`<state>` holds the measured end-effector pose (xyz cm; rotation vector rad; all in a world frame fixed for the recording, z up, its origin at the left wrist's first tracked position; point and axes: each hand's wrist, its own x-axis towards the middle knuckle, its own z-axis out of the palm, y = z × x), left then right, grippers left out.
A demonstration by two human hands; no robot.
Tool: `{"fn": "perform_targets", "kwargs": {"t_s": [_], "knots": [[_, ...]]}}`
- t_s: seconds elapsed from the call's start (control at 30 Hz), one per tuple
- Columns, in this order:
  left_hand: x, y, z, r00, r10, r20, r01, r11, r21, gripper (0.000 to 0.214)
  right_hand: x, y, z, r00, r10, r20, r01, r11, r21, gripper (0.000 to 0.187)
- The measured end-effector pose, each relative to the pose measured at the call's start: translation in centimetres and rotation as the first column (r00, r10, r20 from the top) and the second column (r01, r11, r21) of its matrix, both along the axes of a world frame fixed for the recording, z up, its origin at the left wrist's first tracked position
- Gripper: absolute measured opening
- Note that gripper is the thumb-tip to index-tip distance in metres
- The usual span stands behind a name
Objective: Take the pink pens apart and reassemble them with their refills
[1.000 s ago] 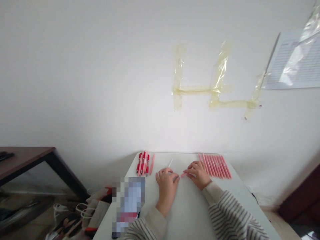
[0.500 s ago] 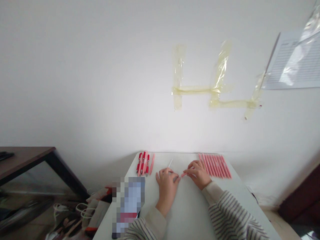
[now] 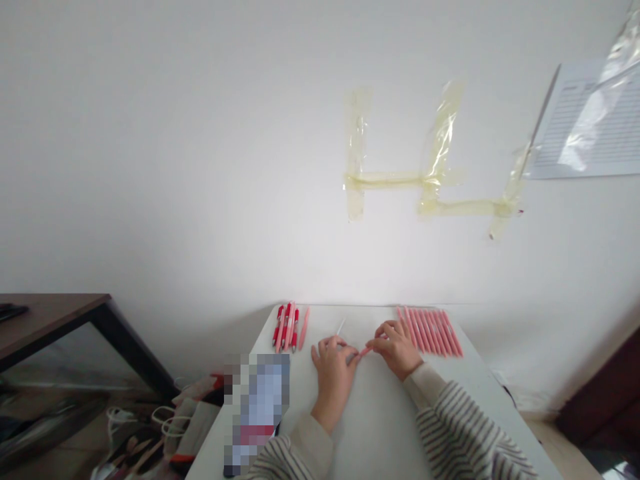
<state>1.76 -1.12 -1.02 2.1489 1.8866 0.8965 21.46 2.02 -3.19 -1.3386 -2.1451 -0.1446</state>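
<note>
Near the far middle of the white table (image 3: 373, 427), a pink pen (image 3: 367, 351) is pinched between the fingertips of my right hand (image 3: 399, 350). Its left end meets the fingertips of my left hand (image 3: 334, 367), which are closed on the tip end. A thin white stick, like a pen refill (image 3: 341, 326), lies just beyond my left hand, partly hidden by its fingers. To the right of my right hand several pink pens (image 3: 434, 332) lie side by side in a row. At the far left sits a group of red and pink pens (image 3: 286, 327), with one pink pen (image 3: 305, 329) apart from it.
A pixelated phone-like object (image 3: 263, 407) lies along the table's left edge. The white wall (image 3: 225, 167) stands right behind the table, with yellowish tape on it. Left of the table are a dark desk (image 3: 55, 317) and bags with cords (image 3: 175, 427) on the floor.
The pink pen in my right hand has shifted slightly left, so its end now touches my left fingertips. My hands have otherwise barely moved.
</note>
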Motion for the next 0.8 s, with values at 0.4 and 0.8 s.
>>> {"fn": "perform_targets", "kwargs": {"t_s": [0.4, 0.8], "knots": [[0.11, -0.12, 0.34, 1.000, -0.001, 0.002, 0.001, 1.000, 0.002, 0.009, 0.04, -0.20, 0.53, 0.999, -0.033, -0.020, 0.029, 0.989, -0.148, 0.023], [-0.39, -0.05, 0.70, 0.998, 0.058, 0.010, -0.058, 0.998, 0.011, 0.011, 0.49, -0.01, 0.58, 0.997, -0.075, 0.021, 0.077, 0.974, -0.213, 0.022]]}}
